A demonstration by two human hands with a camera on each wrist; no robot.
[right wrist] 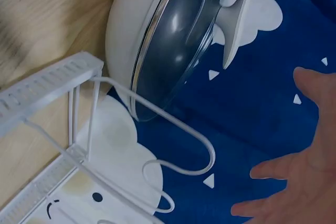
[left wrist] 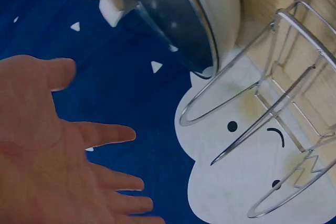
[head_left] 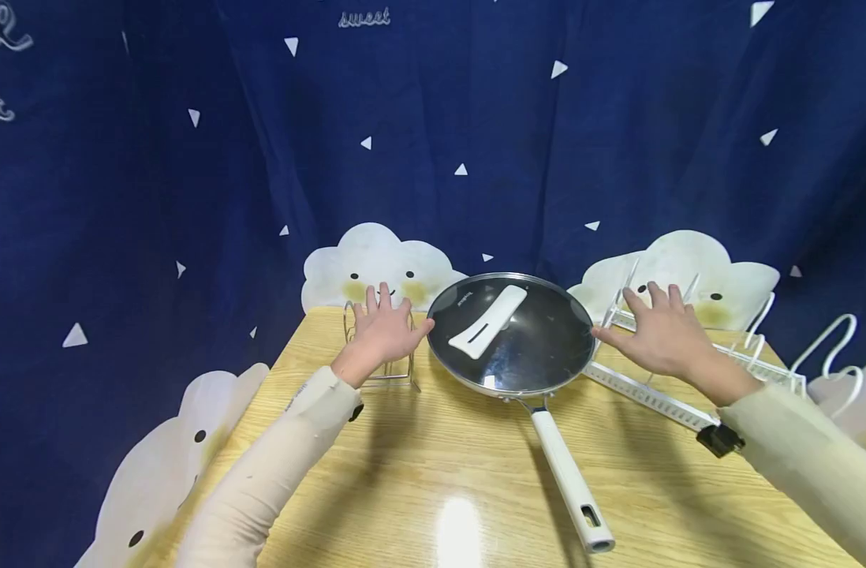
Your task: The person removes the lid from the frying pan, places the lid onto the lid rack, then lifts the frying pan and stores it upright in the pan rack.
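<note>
A wok with a long white handle stands on the table, its handle pointing to the near right. Its glass lid lies on top and has a flat white slotted handle. To the left of the wok, my left hand is held up with fingers spread, in front of a silver wire rack. My right hand, also spread, hovers over a white rack to the wok's right. Both wrist views show the hands apart from the racks and holding nothing.
The light wood table has its left edge beside my left forearm. Curved white hooks stick up from the right end of the white rack. Cloud-shaped panels line the table's edges, and a dark blue curtain hangs behind.
</note>
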